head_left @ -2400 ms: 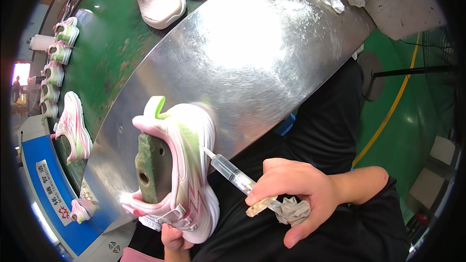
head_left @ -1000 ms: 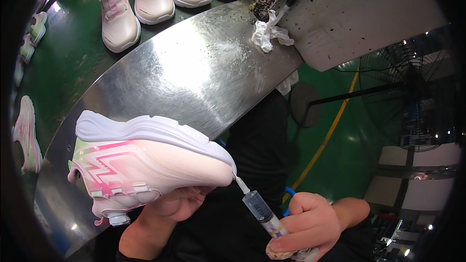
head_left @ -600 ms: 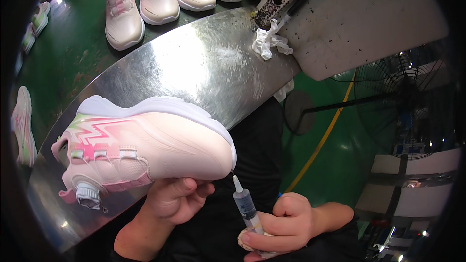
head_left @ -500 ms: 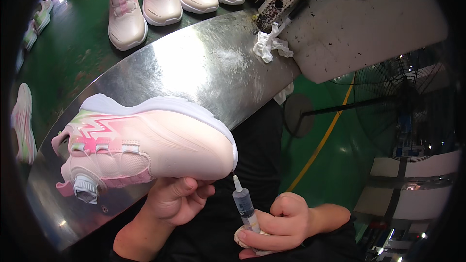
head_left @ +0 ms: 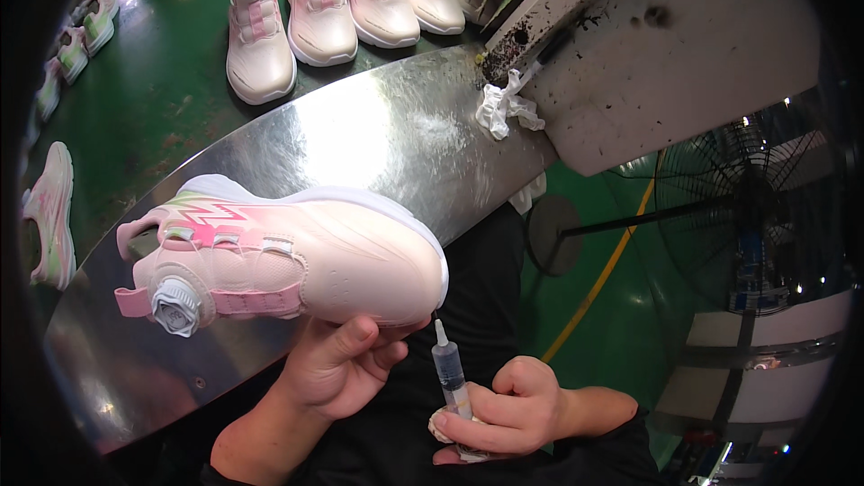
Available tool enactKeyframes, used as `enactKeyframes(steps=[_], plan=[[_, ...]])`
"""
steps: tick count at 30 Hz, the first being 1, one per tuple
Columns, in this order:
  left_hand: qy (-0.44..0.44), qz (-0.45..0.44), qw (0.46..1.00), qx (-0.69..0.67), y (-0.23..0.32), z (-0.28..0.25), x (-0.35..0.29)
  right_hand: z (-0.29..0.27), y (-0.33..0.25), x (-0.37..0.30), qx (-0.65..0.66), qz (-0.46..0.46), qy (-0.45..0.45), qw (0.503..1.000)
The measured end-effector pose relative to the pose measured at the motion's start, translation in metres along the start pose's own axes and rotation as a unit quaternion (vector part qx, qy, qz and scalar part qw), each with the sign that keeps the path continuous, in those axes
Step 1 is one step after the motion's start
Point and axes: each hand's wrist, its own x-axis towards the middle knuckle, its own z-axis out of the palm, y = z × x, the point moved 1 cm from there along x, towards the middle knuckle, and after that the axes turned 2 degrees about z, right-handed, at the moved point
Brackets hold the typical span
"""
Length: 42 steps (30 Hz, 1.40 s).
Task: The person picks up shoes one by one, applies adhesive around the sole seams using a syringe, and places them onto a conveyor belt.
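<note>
Curved steel bench, crumpled white rag on it

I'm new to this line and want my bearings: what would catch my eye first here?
The pink-and-white shoe at centre-left, held from below by the left hand over a shiny metal table. Just under its toe, the right hand grips a syringe, tip pointing up at the sole edge. More matching shoes line the green belt at the top.

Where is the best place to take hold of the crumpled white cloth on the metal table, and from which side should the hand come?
Pinch the crumpled white cloth at its raised folds near the middle, coming from above and from the metal table's open near side. It lies loose and bunched, so a fold probably lifts easily. The far side seems less free: the stained white panel stands right beside it.
</note>
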Motion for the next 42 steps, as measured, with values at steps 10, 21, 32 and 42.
enactKeyframes(steps=[10,21,32,42], plan=[[-0.091,-0.035,0.990,-0.106,-0.004,-0.026,-0.036,-0.009,0.032,-0.004,-0.043,-0.009,0.112,0.993],[0.271,0.192,0.915,0.231,0.061,-0.013,-0.136,0.069,0.148,0.068,0.035,0.083,0.106,0.990],[0.266,0.213,0.841,0.420,0.270,-0.062,0.063,0.076,0.144,0.080,0.060,0.114,0.109,0.986],[0.390,0.229,0.668,0.590,0.262,-0.039,-0.009,0.078,0.149,0.078,0.056,0.111,0.150,0.981]])
